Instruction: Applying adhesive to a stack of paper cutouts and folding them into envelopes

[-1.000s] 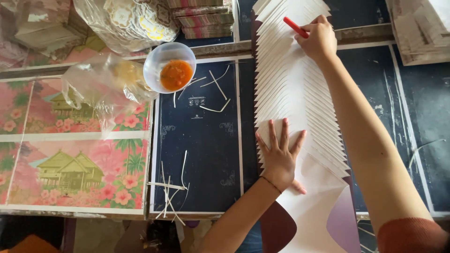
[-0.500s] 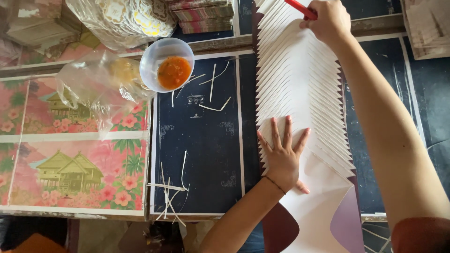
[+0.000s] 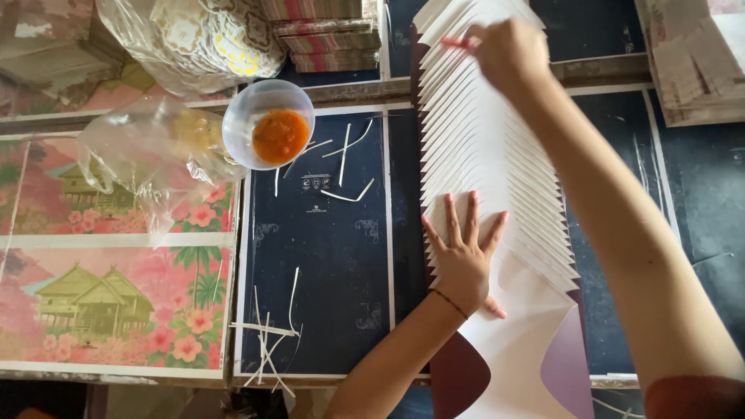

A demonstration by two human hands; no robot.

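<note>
A clear bowl of orange paste (image 3: 268, 126) sits left on the dark board (image 3: 314, 256). The left hand (image 3: 463, 256), fingers spread flat, should press firmly so the fanned white sheets (image 3: 485, 155) running up the table's middle don't slide. The right hand (image 3: 506, 53) pinches a red stick (image 3: 456, 43), now lower and blurred compared with half a second ago

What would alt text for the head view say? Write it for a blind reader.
A left hand presses flat on a fanned row of white paper sheets while the right hand holds a red brush at the far end. A bowl of orange paste stands to the left.
</note>
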